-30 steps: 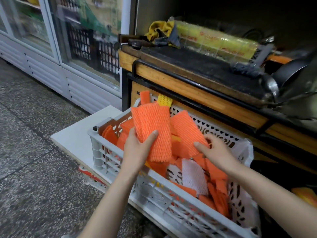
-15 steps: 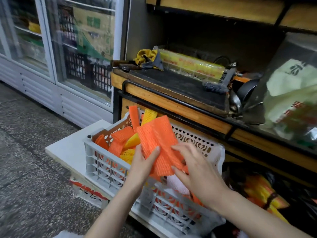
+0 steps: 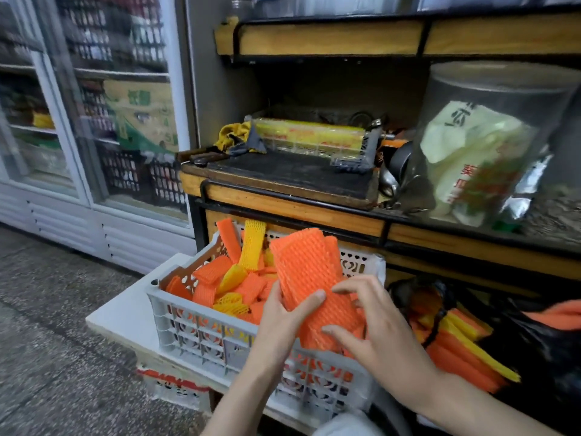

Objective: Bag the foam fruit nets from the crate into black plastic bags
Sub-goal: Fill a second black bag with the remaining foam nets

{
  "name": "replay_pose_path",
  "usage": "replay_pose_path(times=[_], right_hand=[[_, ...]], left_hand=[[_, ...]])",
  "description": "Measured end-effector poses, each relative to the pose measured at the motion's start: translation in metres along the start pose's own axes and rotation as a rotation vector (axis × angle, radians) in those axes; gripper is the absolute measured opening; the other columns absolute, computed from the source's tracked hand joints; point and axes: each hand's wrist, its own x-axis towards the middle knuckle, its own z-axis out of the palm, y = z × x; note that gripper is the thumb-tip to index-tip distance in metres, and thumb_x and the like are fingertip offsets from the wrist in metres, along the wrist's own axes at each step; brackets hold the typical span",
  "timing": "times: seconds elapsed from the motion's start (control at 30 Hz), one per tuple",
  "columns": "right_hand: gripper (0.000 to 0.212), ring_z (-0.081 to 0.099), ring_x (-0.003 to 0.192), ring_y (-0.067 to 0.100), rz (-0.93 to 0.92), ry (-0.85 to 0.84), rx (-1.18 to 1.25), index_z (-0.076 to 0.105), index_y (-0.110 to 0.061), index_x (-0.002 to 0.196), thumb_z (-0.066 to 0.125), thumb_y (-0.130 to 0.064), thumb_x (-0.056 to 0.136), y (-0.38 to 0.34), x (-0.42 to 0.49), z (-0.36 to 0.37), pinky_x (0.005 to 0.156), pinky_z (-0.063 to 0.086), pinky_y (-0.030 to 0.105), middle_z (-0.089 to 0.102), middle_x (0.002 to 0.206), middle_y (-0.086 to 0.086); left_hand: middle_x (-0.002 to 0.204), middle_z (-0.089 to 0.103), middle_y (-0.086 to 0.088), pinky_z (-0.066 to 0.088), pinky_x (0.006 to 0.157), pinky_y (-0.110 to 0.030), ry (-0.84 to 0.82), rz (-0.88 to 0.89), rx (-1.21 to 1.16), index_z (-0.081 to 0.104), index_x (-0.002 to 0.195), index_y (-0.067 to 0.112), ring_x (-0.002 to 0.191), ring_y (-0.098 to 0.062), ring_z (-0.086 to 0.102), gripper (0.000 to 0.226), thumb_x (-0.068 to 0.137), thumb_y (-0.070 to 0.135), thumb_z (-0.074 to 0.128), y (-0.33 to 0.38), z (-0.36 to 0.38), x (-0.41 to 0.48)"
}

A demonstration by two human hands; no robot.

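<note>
1. Your left hand grips the stack of orange foam nets from the left, thumb across its face.
2. Your right hand clasps its right edge, fingers curved.
3. The stack stands tilted above the grey crate; the black bag lies right.

left hand: thumb curled, gripping | right hand: fingers curled, pinching

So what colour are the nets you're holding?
Orange. The nets show best in the head view.
</note>
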Motion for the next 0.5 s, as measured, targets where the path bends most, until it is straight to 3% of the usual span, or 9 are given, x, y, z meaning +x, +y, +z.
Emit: replay_pose_path(times=[0.13,0.23,0.33,0.43,0.5], right_hand=[[0.046,0.039,0.113,-0.011,0.043,0.112,0.011,0.037,-0.043,0.115,0.067,-0.043,0.080,0.012,-0.026,-0.029,0.095,0.033,0.006,0.032,0.121,-0.030],[0.042,0.038,0.119,-0.011,0.079,0.167,0.021,0.037,-0.042,0.119,0.056,-0.049,0.082,0.021,-0.048,-0.053,0.098,0.029,0.006,0.034,0.123,-0.030],[0.042,0.041,0.119,-0.007,0.170,0.245,0.023,0.038,-0.043,0.120,0.057,-0.047,0.083,0.038,-0.072,-0.077,0.100,0.029,0.008,0.039,0.121,-0.026],[0.044,0.040,0.112,-0.005,0.356,0.313,-0.022,0.038,-0.035,0.120,0.065,-0.032,0.085,0.062,-0.105,-0.098,0.094,0.027,0.004,0.042,0.121,-0.013],[0.045,0.036,0.115,-0.001,0.525,0.301,-0.042,0.037,-0.030,0.123,0.062,-0.029,0.086,0.078,-0.131,-0.105,0.094,0.027,0.008,0.039,0.121,-0.011]], left_hand=[[0.097,0.068,0.001,0.053,0.063,-0.018,-0.032,0.086,0.061,0.055,0.105,0.022,0.079,-0.004,0.067,0.035,0.078,0.005,0.069,0.007,0.044,-0.005],[0.099,0.068,0.004,0.055,0.070,-0.023,-0.031,0.170,0.104,0.056,0.106,0.025,0.084,-0.005,0.066,0.038,0.077,0.007,0.073,0.014,0.076,-0.007],[0.101,0.068,0.007,0.055,0.076,-0.025,-0.058,0.237,0.173,0.057,0.106,0.027,0.089,-0.004,0.065,0.043,0.070,0.021,0.079,0.019,0.106,-0.010],[0.103,0.065,0.010,0.052,0.078,-0.024,-0.105,0.274,0.230,0.053,0.105,0.031,0.090,-0.002,0.064,0.042,0.074,0.016,0.078,0.020,0.129,-0.013],[0.104,0.063,0.010,0.053,0.080,-0.026,-0.152,0.269,0.252,0.051,0.107,0.032,0.092,-0.003,0.063,0.042,0.077,0.013,0.074,0.019,0.142,-0.017]])
